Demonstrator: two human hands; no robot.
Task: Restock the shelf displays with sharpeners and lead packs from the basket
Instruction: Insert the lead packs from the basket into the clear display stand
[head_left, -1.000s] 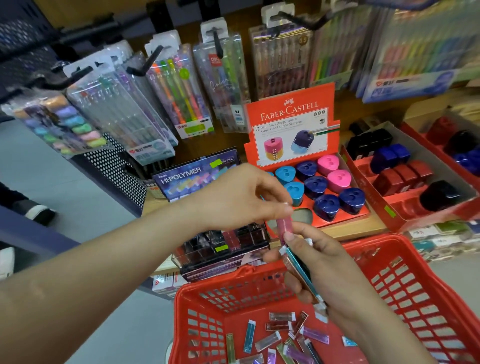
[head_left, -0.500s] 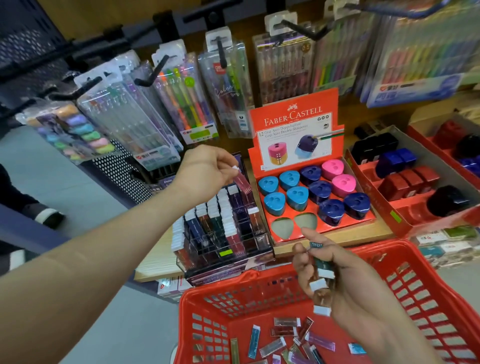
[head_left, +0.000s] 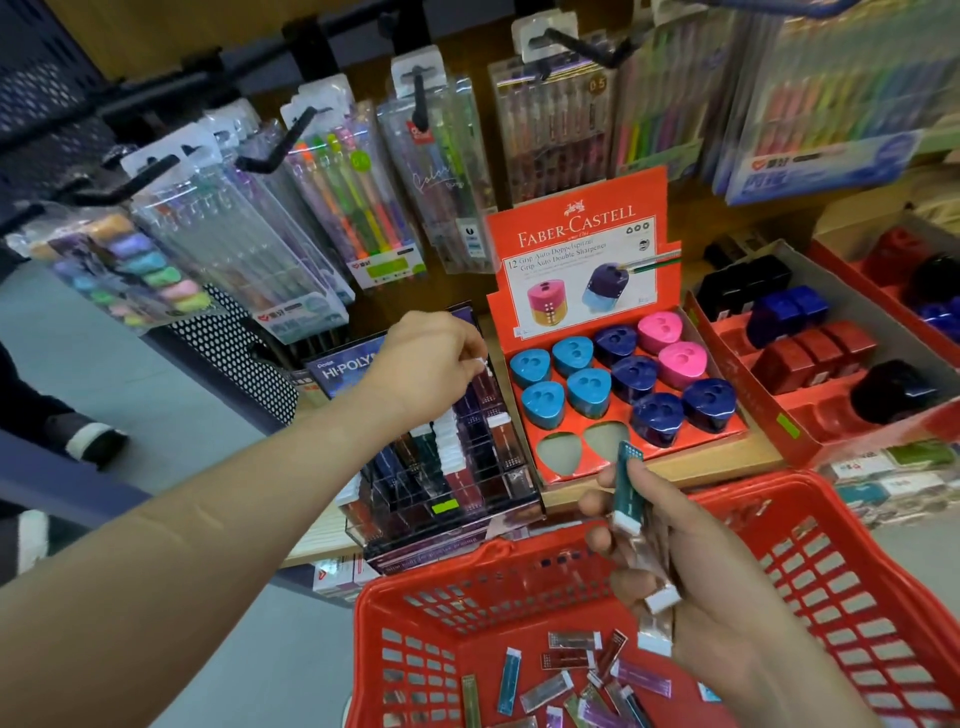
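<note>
The left hand, fingers pinching a lead pack over the clear display at nine o'clock of the sharpener box, should ease it upright into a free slot, while the right hand, fingers grasping spare packs, waits above the basket at six.

We read: basket red, grid-slotted walls. Display box red, white lettering. Sharpeners turquoise, navy, pink. Teal lead pack, white cap; dark red lead pack, white cap too. Loose packs teal, purple, dark red. Side panel black, pale dots.
</note>
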